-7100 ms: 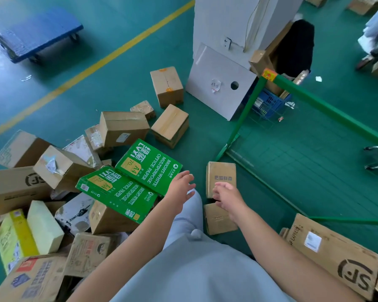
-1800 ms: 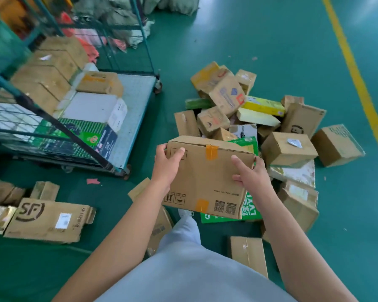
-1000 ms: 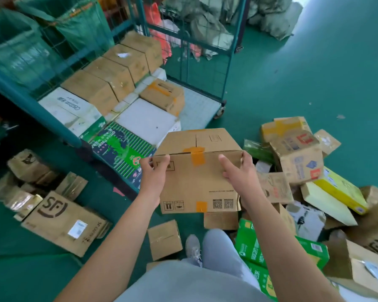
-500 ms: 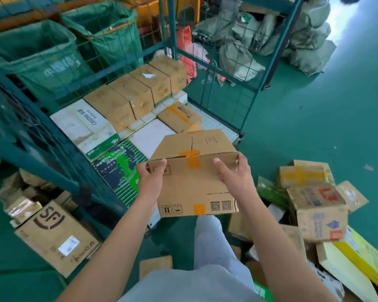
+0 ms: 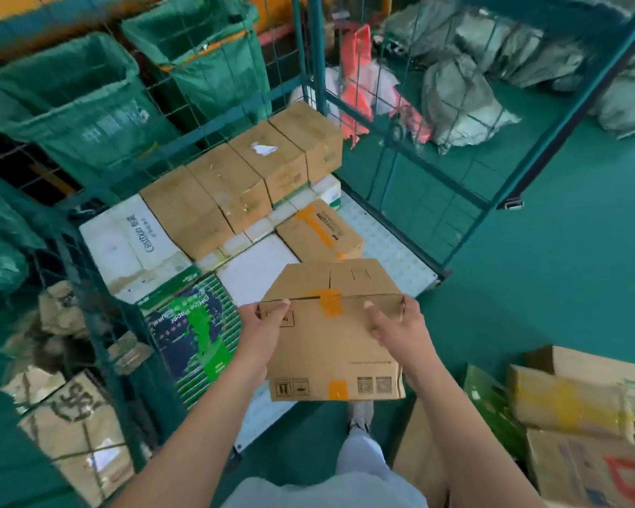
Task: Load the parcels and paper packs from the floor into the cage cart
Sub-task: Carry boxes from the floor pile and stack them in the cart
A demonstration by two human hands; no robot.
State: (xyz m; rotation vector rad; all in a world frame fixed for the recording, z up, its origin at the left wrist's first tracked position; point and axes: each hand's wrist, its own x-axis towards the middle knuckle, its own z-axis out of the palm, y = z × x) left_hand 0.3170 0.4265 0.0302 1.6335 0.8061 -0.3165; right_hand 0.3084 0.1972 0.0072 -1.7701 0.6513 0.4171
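Head view: left hand [image 5: 268,326] and right hand [image 5: 395,330] grip a box [image 5: 332,346] by its upper corners, thumbs on its near face. It is plain brown corrugated cardboard, rectangular, sealed with orange tape, held between the hands over the near edge of the cart [image 5: 389,247], whose pale studded deck carries cardboard boxes and glossy paper packs.
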